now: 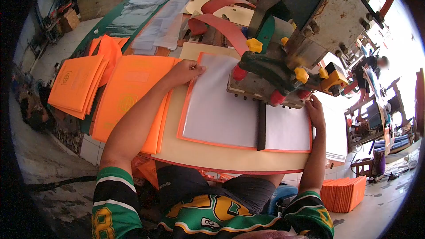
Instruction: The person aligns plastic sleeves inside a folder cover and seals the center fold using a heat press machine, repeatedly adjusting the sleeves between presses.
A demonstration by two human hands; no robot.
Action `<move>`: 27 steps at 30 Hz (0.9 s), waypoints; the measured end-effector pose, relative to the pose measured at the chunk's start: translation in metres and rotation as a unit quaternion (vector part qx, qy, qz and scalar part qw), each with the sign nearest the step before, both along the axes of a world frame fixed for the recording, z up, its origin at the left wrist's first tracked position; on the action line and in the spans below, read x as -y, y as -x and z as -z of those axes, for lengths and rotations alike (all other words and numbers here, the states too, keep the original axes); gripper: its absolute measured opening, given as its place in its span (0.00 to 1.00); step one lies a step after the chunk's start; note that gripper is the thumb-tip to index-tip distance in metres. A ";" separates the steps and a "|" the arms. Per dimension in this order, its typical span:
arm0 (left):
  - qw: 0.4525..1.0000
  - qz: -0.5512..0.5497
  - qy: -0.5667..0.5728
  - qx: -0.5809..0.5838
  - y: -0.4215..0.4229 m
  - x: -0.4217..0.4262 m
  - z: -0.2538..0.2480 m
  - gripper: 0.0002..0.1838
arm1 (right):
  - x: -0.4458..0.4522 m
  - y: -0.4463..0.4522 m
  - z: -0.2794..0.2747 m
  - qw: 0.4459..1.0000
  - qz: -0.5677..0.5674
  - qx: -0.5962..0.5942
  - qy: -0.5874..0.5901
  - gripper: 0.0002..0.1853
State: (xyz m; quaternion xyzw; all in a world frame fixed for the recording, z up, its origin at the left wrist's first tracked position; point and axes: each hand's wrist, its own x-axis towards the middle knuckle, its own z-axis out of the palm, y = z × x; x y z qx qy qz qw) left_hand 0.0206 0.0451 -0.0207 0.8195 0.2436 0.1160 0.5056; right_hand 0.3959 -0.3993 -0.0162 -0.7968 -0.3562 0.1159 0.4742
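Note:
An open orange cover (180,128) lies flat before me, with a whitish plastic sheet (221,106) over its left part and a smaller one (287,128) on its right. A black strip (261,126) runs down between them. My left hand (185,72) is closed on the cover's upper left edge, thumb and fingers pinched there. At the right edge, my right hand (315,111) has its fingers bent against the cover, close to the press head (265,90). That metal head, with red and yellow knobs, hides the cover's upper right part.
Orange covers (133,88) are piled left of the cream work board (230,161), beside more folded ones (77,84). Clear plastic sheets (152,17) lie beyond. An orange stack (343,194) stands on the floor at right. Other people (374,64) are in the background.

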 end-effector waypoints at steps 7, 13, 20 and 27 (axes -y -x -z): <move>0.996 -0.054 -0.060 0.027 -0.002 0.010 -0.001 0.38 | -0.002 0.004 -0.006 0.999 0.016 0.030 0.026 0.16; 0.997 -0.054 -0.052 0.009 0.002 0.015 -0.008 0.37 | 0.000 0.003 -0.004 1.000 -0.003 -0.008 0.001 0.15; 0.997 -0.051 -0.050 -0.016 0.004 0.015 -0.014 0.32 | 0.000 0.000 0.000 1.000 -0.004 0.009 -0.005 0.15; 0.999 -0.039 -0.025 -0.006 0.005 0.012 -0.011 0.23 | -0.002 0.007 -0.007 1.000 -0.001 0.014 0.008 0.19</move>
